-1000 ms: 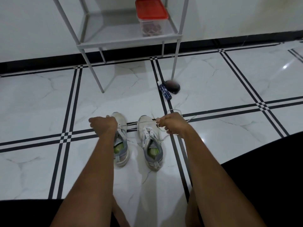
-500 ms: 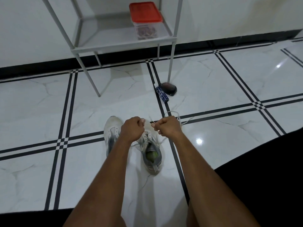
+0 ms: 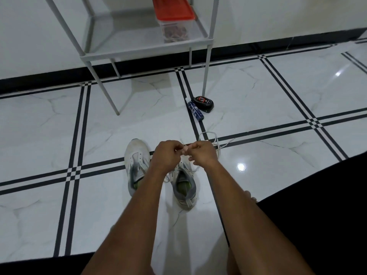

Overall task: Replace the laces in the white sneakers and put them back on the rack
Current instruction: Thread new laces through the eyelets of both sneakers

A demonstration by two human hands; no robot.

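Observation:
Two white sneakers stand side by side on the tiled floor, toes pointing away from me. The left sneaker [image 3: 137, 163] has no lace in its eyelets. The right sneaker [image 3: 183, 185] lies partly under my hands. My left hand [image 3: 166, 157] and my right hand [image 3: 202, 154] meet above its toe, and each pinches the white lace [image 3: 213, 138] between curled fingers. A loop of that lace trails on the floor just beyond my right hand. The grey metal rack [image 3: 147, 49] stands against the wall ahead.
A clear box with a red lid [image 3: 173, 18] sits on the rack's shelf. A blue tube [image 3: 195, 111] and a black tin [image 3: 204, 103] lie on the floor by the rack's right front leg. A dark mat edge [image 3: 317, 185] is at my right.
My hands were spread wide with the lace stretched between them; they have come together over the right sneaker. The left sneaker is now uncovered.

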